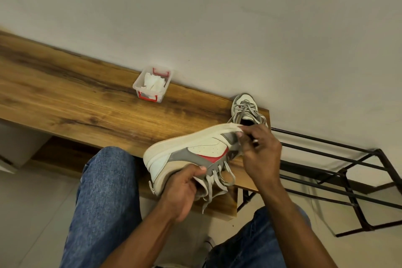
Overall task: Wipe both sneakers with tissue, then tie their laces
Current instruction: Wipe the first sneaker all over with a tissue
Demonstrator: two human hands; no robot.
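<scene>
- Head view: left hand (183, 185) grips the heel collar of a tilted sneaker (191, 154) held over the bench (65, 98) edge.
- Right hand (258, 150) pinches a tissue (233, 126) against its toe.
- Second sneaker (247, 107) stands at the bench's right end, near the wall; tissue box (152, 85) well apart.

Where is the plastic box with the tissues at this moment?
In the head view, the plastic box stands on the wooden shelf against the wall, up and left of the held sneaker.
</scene>
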